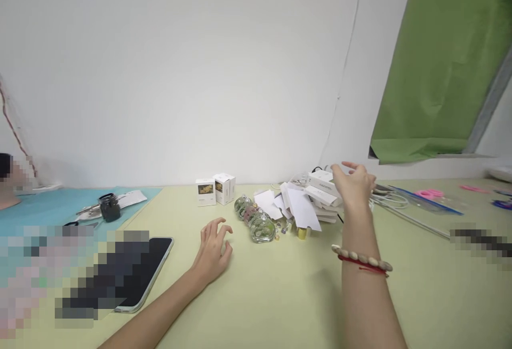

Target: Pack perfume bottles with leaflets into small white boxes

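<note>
My left hand [213, 251] rests on the pale green table, its fingers apart and loosely bent, with nothing in it. Just beyond it stands a row of clear glass pieces [262, 227] with green and pink inside. My right hand [355, 181] is raised beside a stack of flat white boxes [323, 183]. Its fingers are parted and curved, and I see nothing between them; whether a fingertip touches the boxes I cannot tell. White paper pieces [300, 207] lean against that stack. Two small white printed boxes [206, 192] stand farther left.
A phone [148, 271] lies left of my left hand. A dark glass jar [109, 207] stands on a blue mat [150, 194]. To the right are a white cable [412, 221], pink scissors [429, 194] and a blue-edged clear pouch [432, 203]. Part of another person shows at far left.
</note>
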Available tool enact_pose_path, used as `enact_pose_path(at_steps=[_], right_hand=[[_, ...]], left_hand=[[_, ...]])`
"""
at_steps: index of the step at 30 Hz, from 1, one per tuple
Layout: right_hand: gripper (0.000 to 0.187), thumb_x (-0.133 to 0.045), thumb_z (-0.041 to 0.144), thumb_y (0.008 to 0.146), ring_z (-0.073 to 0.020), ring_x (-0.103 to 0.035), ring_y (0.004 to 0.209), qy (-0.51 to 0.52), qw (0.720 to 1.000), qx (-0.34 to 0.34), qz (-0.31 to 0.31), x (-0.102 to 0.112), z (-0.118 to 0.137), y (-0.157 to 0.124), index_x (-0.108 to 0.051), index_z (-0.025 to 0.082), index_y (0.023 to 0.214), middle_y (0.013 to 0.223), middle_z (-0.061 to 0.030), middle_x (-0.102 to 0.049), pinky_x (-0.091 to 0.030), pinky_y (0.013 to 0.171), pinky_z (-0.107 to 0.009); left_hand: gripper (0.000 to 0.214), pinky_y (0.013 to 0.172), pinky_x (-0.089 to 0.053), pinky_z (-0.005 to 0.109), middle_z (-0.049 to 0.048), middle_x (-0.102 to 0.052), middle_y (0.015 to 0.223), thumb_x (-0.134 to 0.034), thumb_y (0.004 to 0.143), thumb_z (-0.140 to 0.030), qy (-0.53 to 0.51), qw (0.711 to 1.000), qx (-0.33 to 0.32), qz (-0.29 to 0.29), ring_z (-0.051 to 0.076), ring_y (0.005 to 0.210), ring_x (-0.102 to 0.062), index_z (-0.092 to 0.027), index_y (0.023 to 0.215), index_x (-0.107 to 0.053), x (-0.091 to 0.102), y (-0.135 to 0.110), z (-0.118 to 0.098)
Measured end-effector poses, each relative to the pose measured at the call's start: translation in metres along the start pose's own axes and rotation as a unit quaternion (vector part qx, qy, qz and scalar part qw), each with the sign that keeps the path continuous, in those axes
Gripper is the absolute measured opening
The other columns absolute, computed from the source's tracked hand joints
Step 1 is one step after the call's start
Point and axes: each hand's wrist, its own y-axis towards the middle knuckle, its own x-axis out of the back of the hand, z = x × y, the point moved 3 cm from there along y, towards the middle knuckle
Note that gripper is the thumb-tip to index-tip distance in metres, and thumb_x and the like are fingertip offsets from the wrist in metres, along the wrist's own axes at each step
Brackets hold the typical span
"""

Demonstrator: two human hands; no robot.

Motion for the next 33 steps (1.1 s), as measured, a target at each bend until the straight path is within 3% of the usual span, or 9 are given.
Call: enact_pose_path(at_steps=[5,9,11,13,15,19,27,33], right_hand=[[0.040,-0.052,0.040,0.065,-0.0320,-0.036,0.114,-0.033,0.999,0.025,0.017,0.001,0.015,-0.010,-0.058,0.025,0.101,0.110,-0.0097,-0.049,-0.027,0.093,-0.053],[0.035,-0.052,0.039,0.066,-0.0284,-0.047,0.102,0.004,0.997,0.058,0.049,0.002,0.023,-0.012,-0.063,0.025,0.096,0.103,-0.0080,-0.058,-0.034,0.089,-0.050],[0.032,-0.054,0.037,0.067,-0.0243,-0.054,0.092,0.061,0.993,0.071,0.069,0.002,0.027,-0.013,-0.065,0.024,0.093,0.097,-0.0068,-0.062,-0.038,0.085,-0.044],[0.030,-0.055,0.036,0.066,-0.0207,-0.057,0.084,0.125,0.985,0.078,0.087,0.002,0.032,-0.013,-0.066,0.023,0.091,0.091,-0.0058,-0.065,-0.041,0.081,-0.037],[0.029,-0.055,0.035,0.066,-0.0187,-0.058,0.082,0.173,0.977,0.089,0.091,0.002,0.036,-0.014,-0.068,0.023,0.089,0.088,-0.0047,-0.066,-0.042,0.079,-0.034],[0.027,-0.053,0.030,0.067,-0.0164,-0.060,0.081,0.222,0.966,0.118,0.066,0.003,0.048,-0.019,-0.069,0.022,0.087,0.082,-0.0038,-0.067,-0.043,0.074,-0.030],[0.023,-0.053,0.025,0.068,-0.0128,-0.062,0.066,0.296,0.937,0.173,0.059,0.016,0.077,-0.039,-0.068,0.017,0.085,0.075,-0.0041,-0.066,-0.047,0.067,-0.027],[0.022,-0.053,0.023,0.069,-0.0119,-0.060,0.060,0.313,0.929,0.189,0.055,0.025,0.084,-0.044,-0.068,0.017,0.084,0.069,-0.0029,-0.064,-0.049,0.064,-0.028]], left_hand=[[0.025,0.093,-0.032,0.042,0.0070,-0.045,0.116,-0.040,0.076,-0.011,-0.008,1.000,0.012,0.007,0.022,0.114,-0.040,-0.022,0.096,-0.048,-0.001,0.000,-0.001],[0.029,0.095,-0.030,0.043,0.0077,-0.047,0.116,-0.041,0.075,-0.014,-0.036,0.998,0.057,0.000,0.023,0.116,-0.039,-0.021,0.102,-0.047,-0.006,0.002,0.009],[0.033,0.097,-0.029,0.043,0.0075,-0.050,0.115,-0.044,0.073,-0.016,-0.074,0.990,0.120,-0.003,0.023,0.115,-0.041,-0.021,0.105,-0.048,-0.011,0.007,0.024],[0.034,0.099,-0.029,0.040,0.0072,-0.053,0.113,-0.048,0.071,-0.020,-0.129,0.959,0.252,-0.018,0.023,0.112,-0.045,-0.020,0.106,-0.048,-0.017,0.012,0.045],[0.038,0.097,-0.032,0.039,0.0126,-0.052,0.116,-0.047,0.073,-0.023,-0.121,0.942,0.311,-0.042,0.024,0.112,-0.047,-0.014,0.110,-0.046,-0.021,0.019,0.062],[0.050,0.098,-0.032,0.035,0.0128,-0.049,0.122,-0.051,0.071,-0.027,-0.113,0.931,0.341,-0.063,0.023,0.116,-0.044,-0.014,0.118,-0.040,-0.029,0.031,0.079],[0.054,0.099,-0.031,0.035,0.0109,-0.051,0.121,-0.057,0.070,-0.028,-0.130,0.922,0.356,-0.085,0.023,0.116,-0.046,-0.018,0.120,-0.041,-0.036,0.035,0.083],[0.053,0.094,-0.036,0.030,0.0082,-0.054,0.116,-0.055,0.073,-0.029,-0.140,0.911,0.369,-0.120,0.019,0.112,-0.049,-0.021,0.122,-0.038,-0.035,0.037,0.091]])
